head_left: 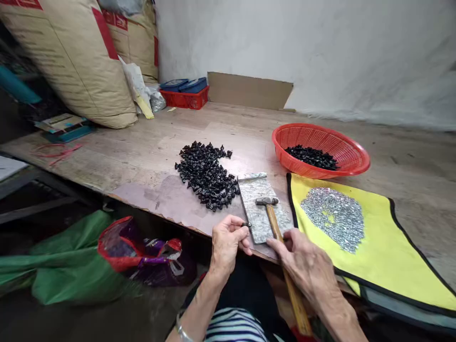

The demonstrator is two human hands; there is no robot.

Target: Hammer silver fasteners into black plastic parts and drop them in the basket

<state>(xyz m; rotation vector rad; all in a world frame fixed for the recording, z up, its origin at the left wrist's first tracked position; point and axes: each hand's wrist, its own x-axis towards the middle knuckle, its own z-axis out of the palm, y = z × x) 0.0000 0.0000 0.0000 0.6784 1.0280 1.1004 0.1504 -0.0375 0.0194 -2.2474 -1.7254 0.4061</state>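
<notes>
Head view: left hand (pixel 226 244) pinches a small black part (pixel 245 224) beside the grey slab (pixel 259 209).
Right hand (pixel 302 261) curls around a hammer (pixel 274 228) handle.

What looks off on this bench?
The loose heap of small black parts stands out: it lies directly on the wooden bench, while similar parts sit in the red plastic basket. The pinkish patch at the front also looks worn.
</notes>
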